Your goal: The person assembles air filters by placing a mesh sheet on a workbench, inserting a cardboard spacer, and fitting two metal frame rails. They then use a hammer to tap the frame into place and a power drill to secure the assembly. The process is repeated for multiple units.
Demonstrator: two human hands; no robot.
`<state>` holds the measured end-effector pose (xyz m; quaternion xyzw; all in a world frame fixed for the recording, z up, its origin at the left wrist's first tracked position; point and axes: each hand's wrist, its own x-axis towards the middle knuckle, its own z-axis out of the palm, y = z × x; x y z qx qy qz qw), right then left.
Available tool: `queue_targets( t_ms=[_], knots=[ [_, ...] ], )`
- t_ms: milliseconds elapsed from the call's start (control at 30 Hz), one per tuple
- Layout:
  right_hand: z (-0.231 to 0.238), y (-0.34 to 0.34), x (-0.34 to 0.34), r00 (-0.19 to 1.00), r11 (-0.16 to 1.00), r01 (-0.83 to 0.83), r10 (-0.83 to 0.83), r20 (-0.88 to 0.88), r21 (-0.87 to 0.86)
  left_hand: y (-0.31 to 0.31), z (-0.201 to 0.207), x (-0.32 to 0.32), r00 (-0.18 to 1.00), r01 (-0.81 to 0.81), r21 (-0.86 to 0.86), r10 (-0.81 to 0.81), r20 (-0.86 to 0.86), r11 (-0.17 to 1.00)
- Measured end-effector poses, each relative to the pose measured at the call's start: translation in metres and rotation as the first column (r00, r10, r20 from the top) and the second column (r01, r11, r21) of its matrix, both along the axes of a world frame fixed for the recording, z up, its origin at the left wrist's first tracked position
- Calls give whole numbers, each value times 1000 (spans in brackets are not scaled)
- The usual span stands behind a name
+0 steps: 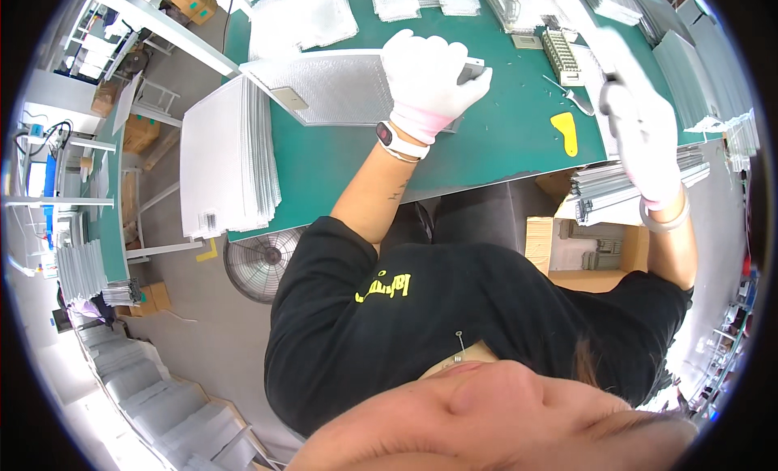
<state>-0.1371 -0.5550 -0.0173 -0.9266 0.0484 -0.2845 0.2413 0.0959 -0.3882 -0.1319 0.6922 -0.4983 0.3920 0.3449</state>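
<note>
My left hand (pixel 429 78), in a white glove with a pink cuff, is closed over the right end of a grey mesh panel (pixel 344 86) with a thin metal frame. The panel leans back on the green table (pixel 486 135), with a small beige plate (pixel 289 98) near its left end. My right hand (pixel 644 127), also gloved, is raised over the table's right side and smeared by motion. Something dark grey shows against its palm; what it is, and whether it is held, I cannot make out. Nearby lie a yellow scraper (pixel 565 134) and a screwdriver (pixel 570 96).
A stack of mesh sheets (pixel 223 159) overhangs the table's left edge. More sheets (pixel 304 19) lie at the back. A tray of small metal parts (pixel 561 58) stands on the right. Below are a fan (pixel 263 260), a cardboard box (pixel 539 242) and bundled metal strips (pixel 604 194).
</note>
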Motion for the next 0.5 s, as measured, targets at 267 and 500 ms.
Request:
queue_targets(
  t_ms=[267, 500],
  knots=[
    [-50, 12, 2, 906, 968, 205, -133, -401, 143, -9, 4, 0, 994, 48, -210, -25, 109, 977],
    [-182, -60, 21, 847, 967, 99, -206, -490, -235, 6, -1, -28, 1000, -20, -107, 17, -20, 994]
  ],
)
